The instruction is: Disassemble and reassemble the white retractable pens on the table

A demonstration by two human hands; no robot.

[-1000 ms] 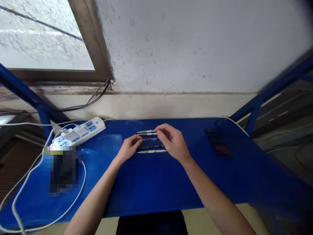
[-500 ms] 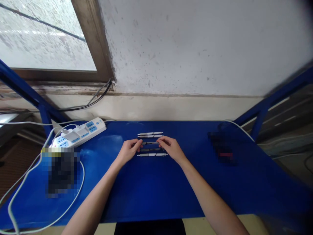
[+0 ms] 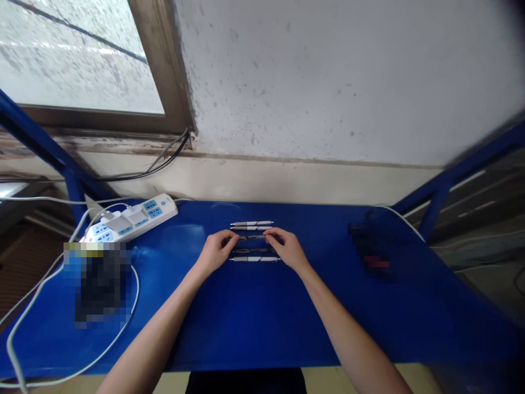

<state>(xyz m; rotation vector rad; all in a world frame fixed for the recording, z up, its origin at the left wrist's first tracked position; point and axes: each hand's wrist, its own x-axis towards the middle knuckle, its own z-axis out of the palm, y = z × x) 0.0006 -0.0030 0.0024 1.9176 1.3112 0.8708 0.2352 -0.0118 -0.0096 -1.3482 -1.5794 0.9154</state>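
Five retractable pens (image 3: 251, 224) lying parallel on the blue tabletop (image 3: 246, 328), the middle pen (image 3: 252, 237) between the left hand (image 3: 215, 253) and right hand (image 3: 288, 250), curled fingers (image 3: 272, 232) narrowed at its ends, firmness of grip indeterminate.

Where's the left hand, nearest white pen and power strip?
Left hand (image 3: 215, 254): head view, back of the hand.
Nearest white pen (image 3: 254, 259): head view, middle of the barrel.
Power strip (image 3: 141, 218): head view, top face among the sockets.

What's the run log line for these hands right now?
left hand: at dark pen left end | right hand: at its right end | other pens: parallel on blue table
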